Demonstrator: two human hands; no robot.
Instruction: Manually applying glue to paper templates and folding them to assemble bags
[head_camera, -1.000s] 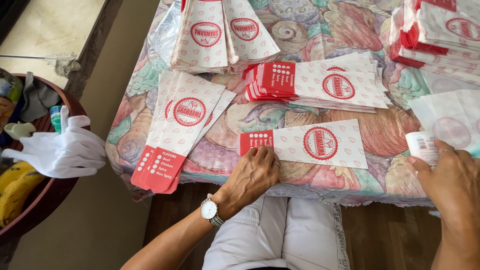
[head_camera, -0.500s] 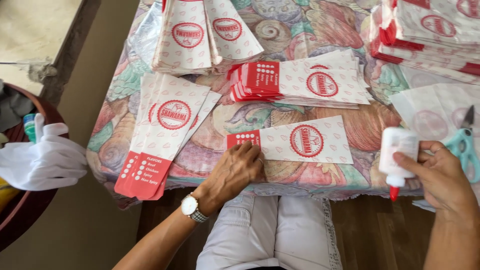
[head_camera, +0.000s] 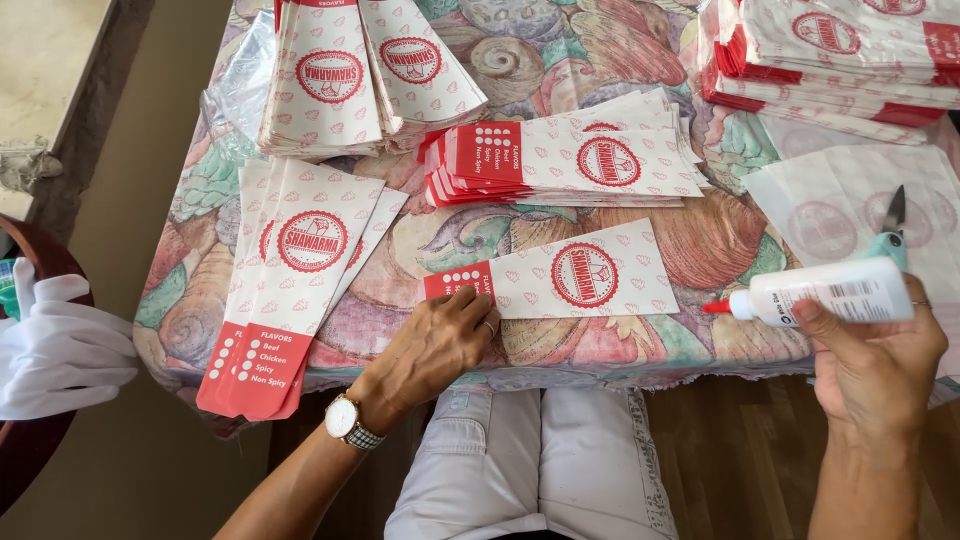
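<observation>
Left hand: the left hand (head_camera: 432, 345) is laid palm-down, fingers spread and unclenched, on the red end of a flat white paper sleeve with red heart pattern and round red emblem (head_camera: 570, 280); nothing is grasped.
Right hand: the right hand (head_camera: 875, 355) is closed around a white plastic glue bottle with a red nozzle (head_camera: 820, 295), held sideways, nozzle aimed left — just off the sleeve's right edge, not touching it.
Sleeve: it is set flat near the front edge of the table with a colourful shell-patterned cloth (head_camera: 720, 240).
Open room: bare cloth is left to the right of and behind the sleeve.
Surroundings: a fanned stack of similar sleeves (head_camera: 575, 160) is placed just behind, and another pile (head_camera: 290, 290) overhangs the front-left edge.
Scissors: teal-handled scissors (head_camera: 890, 235) are seen just behind the bottle.
</observation>
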